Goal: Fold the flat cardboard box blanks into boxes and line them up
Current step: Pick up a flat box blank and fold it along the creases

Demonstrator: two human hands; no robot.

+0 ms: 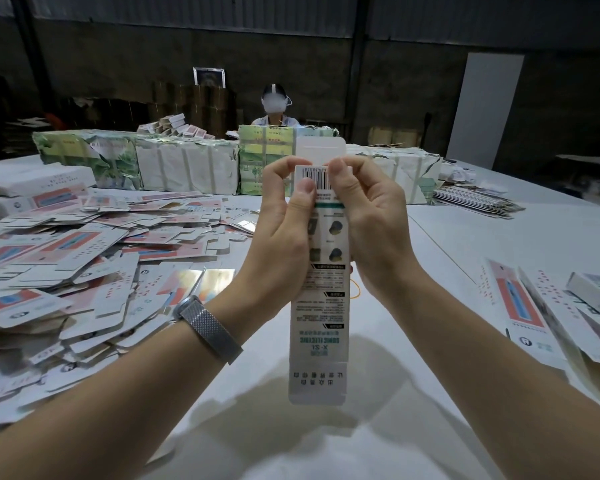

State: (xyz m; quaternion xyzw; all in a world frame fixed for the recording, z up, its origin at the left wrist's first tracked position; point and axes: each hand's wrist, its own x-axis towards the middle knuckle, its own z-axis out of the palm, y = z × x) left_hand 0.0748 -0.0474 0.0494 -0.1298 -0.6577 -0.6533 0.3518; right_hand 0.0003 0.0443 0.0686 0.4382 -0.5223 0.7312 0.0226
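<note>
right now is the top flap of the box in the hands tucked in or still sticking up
Still sticking up: the white top flap stands above the box, while the left hand and right hand pinch its upper end.

Both hands' grip hides the box blank's upper sides; its small print is illegible.

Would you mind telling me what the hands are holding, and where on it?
Both the left hand and right hand hold a long white printed cardboard box near its far, barcoded end.
</note>
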